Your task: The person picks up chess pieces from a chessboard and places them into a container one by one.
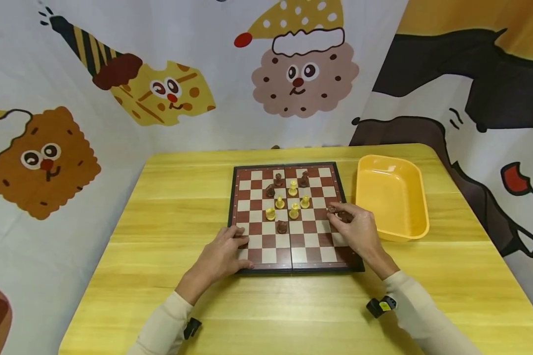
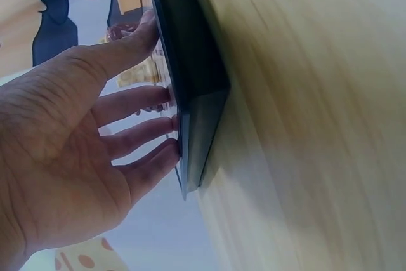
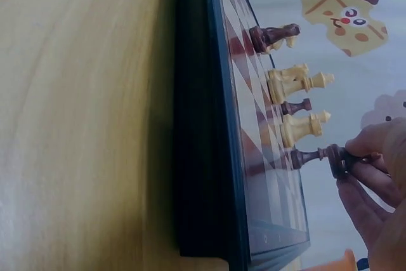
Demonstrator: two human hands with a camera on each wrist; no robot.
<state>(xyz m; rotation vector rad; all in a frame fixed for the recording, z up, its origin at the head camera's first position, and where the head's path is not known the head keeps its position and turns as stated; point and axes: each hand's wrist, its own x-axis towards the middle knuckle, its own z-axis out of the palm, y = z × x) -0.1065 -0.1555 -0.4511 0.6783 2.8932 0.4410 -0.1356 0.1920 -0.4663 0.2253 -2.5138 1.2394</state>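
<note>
A chessboard (image 1: 303,255) with red-brown and white squares lies unfolded on the table. My left hand (image 1: 220,254) rests on its near left corner, fingers spread and fingertips touching the surface. Over the board's right side, my right hand (image 1: 357,228) pinches a dark brown chess piece (image 3: 339,160) between thumb and fingers; its kind is partly hidden. Several cream chess pieces (image 1: 294,211) stand around the board's middle. Dark pieces stand among them: a dark knight (image 1: 282,227) at the front, and others (image 1: 304,180) farther back.
A yellow plastic tray (image 1: 424,217) stands right of the board, close to my right hand. Beneath everything is a yellow wood-grain table (image 1: 173,197). A cloth with cartoon prints (image 1: 231,98) hangs behind the table's far edge.
</note>
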